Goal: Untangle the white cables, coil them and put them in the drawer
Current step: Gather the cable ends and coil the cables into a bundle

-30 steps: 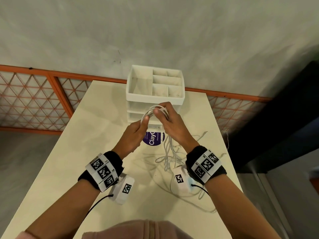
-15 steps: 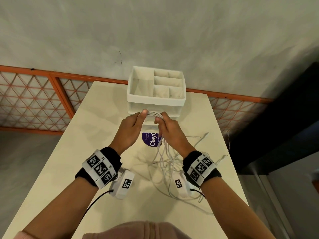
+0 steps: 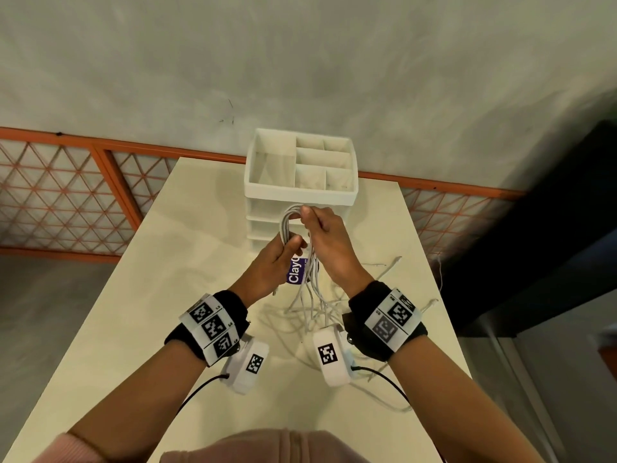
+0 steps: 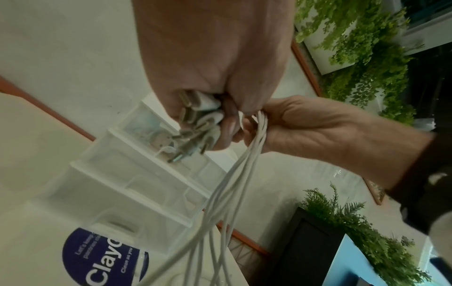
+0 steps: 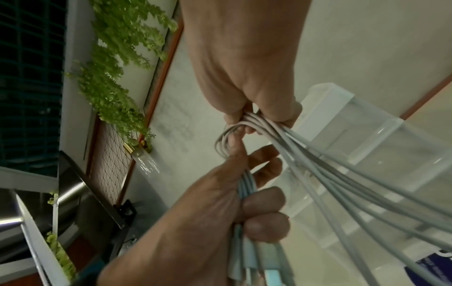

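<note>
Several white cables (image 3: 286, 225) form a small upright loop in front of the white drawer unit (image 3: 300, 192). My left hand (image 3: 293, 243) grips the bottom of the loop, and its fist also holds the plug ends (image 4: 200, 120). My right hand (image 3: 309, 215) pinches the top of the loop, its fingers curled round the strands (image 5: 254, 120). The loose tails (image 3: 310, 295) hang from my hands to the table (image 3: 187, 262) and spread to the right. The unit's translucent drawers (image 4: 137, 174) look shut.
A round purple sticker (image 3: 295, 270) lies on the table below my hands. The drawer unit has an open divided tray (image 3: 320, 168) on top. An orange-framed mesh railing (image 3: 66, 202) runs behind the table, and a dark cabinet (image 3: 551, 228) stands to the right.
My right hand has risen above my left, drawing the strands up into a taller loop. My left hand has dropped a little and keeps its grip.
</note>
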{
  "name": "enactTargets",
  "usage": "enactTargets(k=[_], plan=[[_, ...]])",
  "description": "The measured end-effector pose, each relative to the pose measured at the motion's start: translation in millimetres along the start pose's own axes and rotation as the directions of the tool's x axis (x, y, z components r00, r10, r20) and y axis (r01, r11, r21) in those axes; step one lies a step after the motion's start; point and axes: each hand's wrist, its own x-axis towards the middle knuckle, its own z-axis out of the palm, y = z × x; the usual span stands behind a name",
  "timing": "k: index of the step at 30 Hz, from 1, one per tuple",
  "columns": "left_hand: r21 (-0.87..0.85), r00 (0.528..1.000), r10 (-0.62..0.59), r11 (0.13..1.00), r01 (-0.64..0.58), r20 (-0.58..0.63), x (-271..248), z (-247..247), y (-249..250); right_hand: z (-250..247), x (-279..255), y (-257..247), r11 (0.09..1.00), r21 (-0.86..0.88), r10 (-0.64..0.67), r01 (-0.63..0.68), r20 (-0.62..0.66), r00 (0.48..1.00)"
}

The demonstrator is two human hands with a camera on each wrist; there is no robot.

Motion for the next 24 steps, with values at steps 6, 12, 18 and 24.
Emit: enactTargets(k=[6,12,18,24], plan=[[-0.032,0.996,0.020,0.999,-0.018,0.084,-3.7,7.9,9.7,0.7,0.0,-1.7,0.997,0.076,0.028,-0.032,0.049,0.998],[0.073,0.993,-0.004,0.997,-0.004,0.118,-6.3,6.3,12.8,-15.4,2.6,-2.4,0.954,-0.293,-0.004,0.069,0.214,0.977],[0.242,0.991,0.035,0.968,-0.066,0.129,-6.0,6.4,2.8,-30.9,6.2,-17.4,0.863,-0.474,-0.017,0.176,0.320,0.947],[0.054,0.972,-0.044,0.998,0.033,0.231,-15.6,4.5,20.6,-33.9,10.4,-26.1,0.934,-0.358,0.133,0.017,0.391,0.911]])
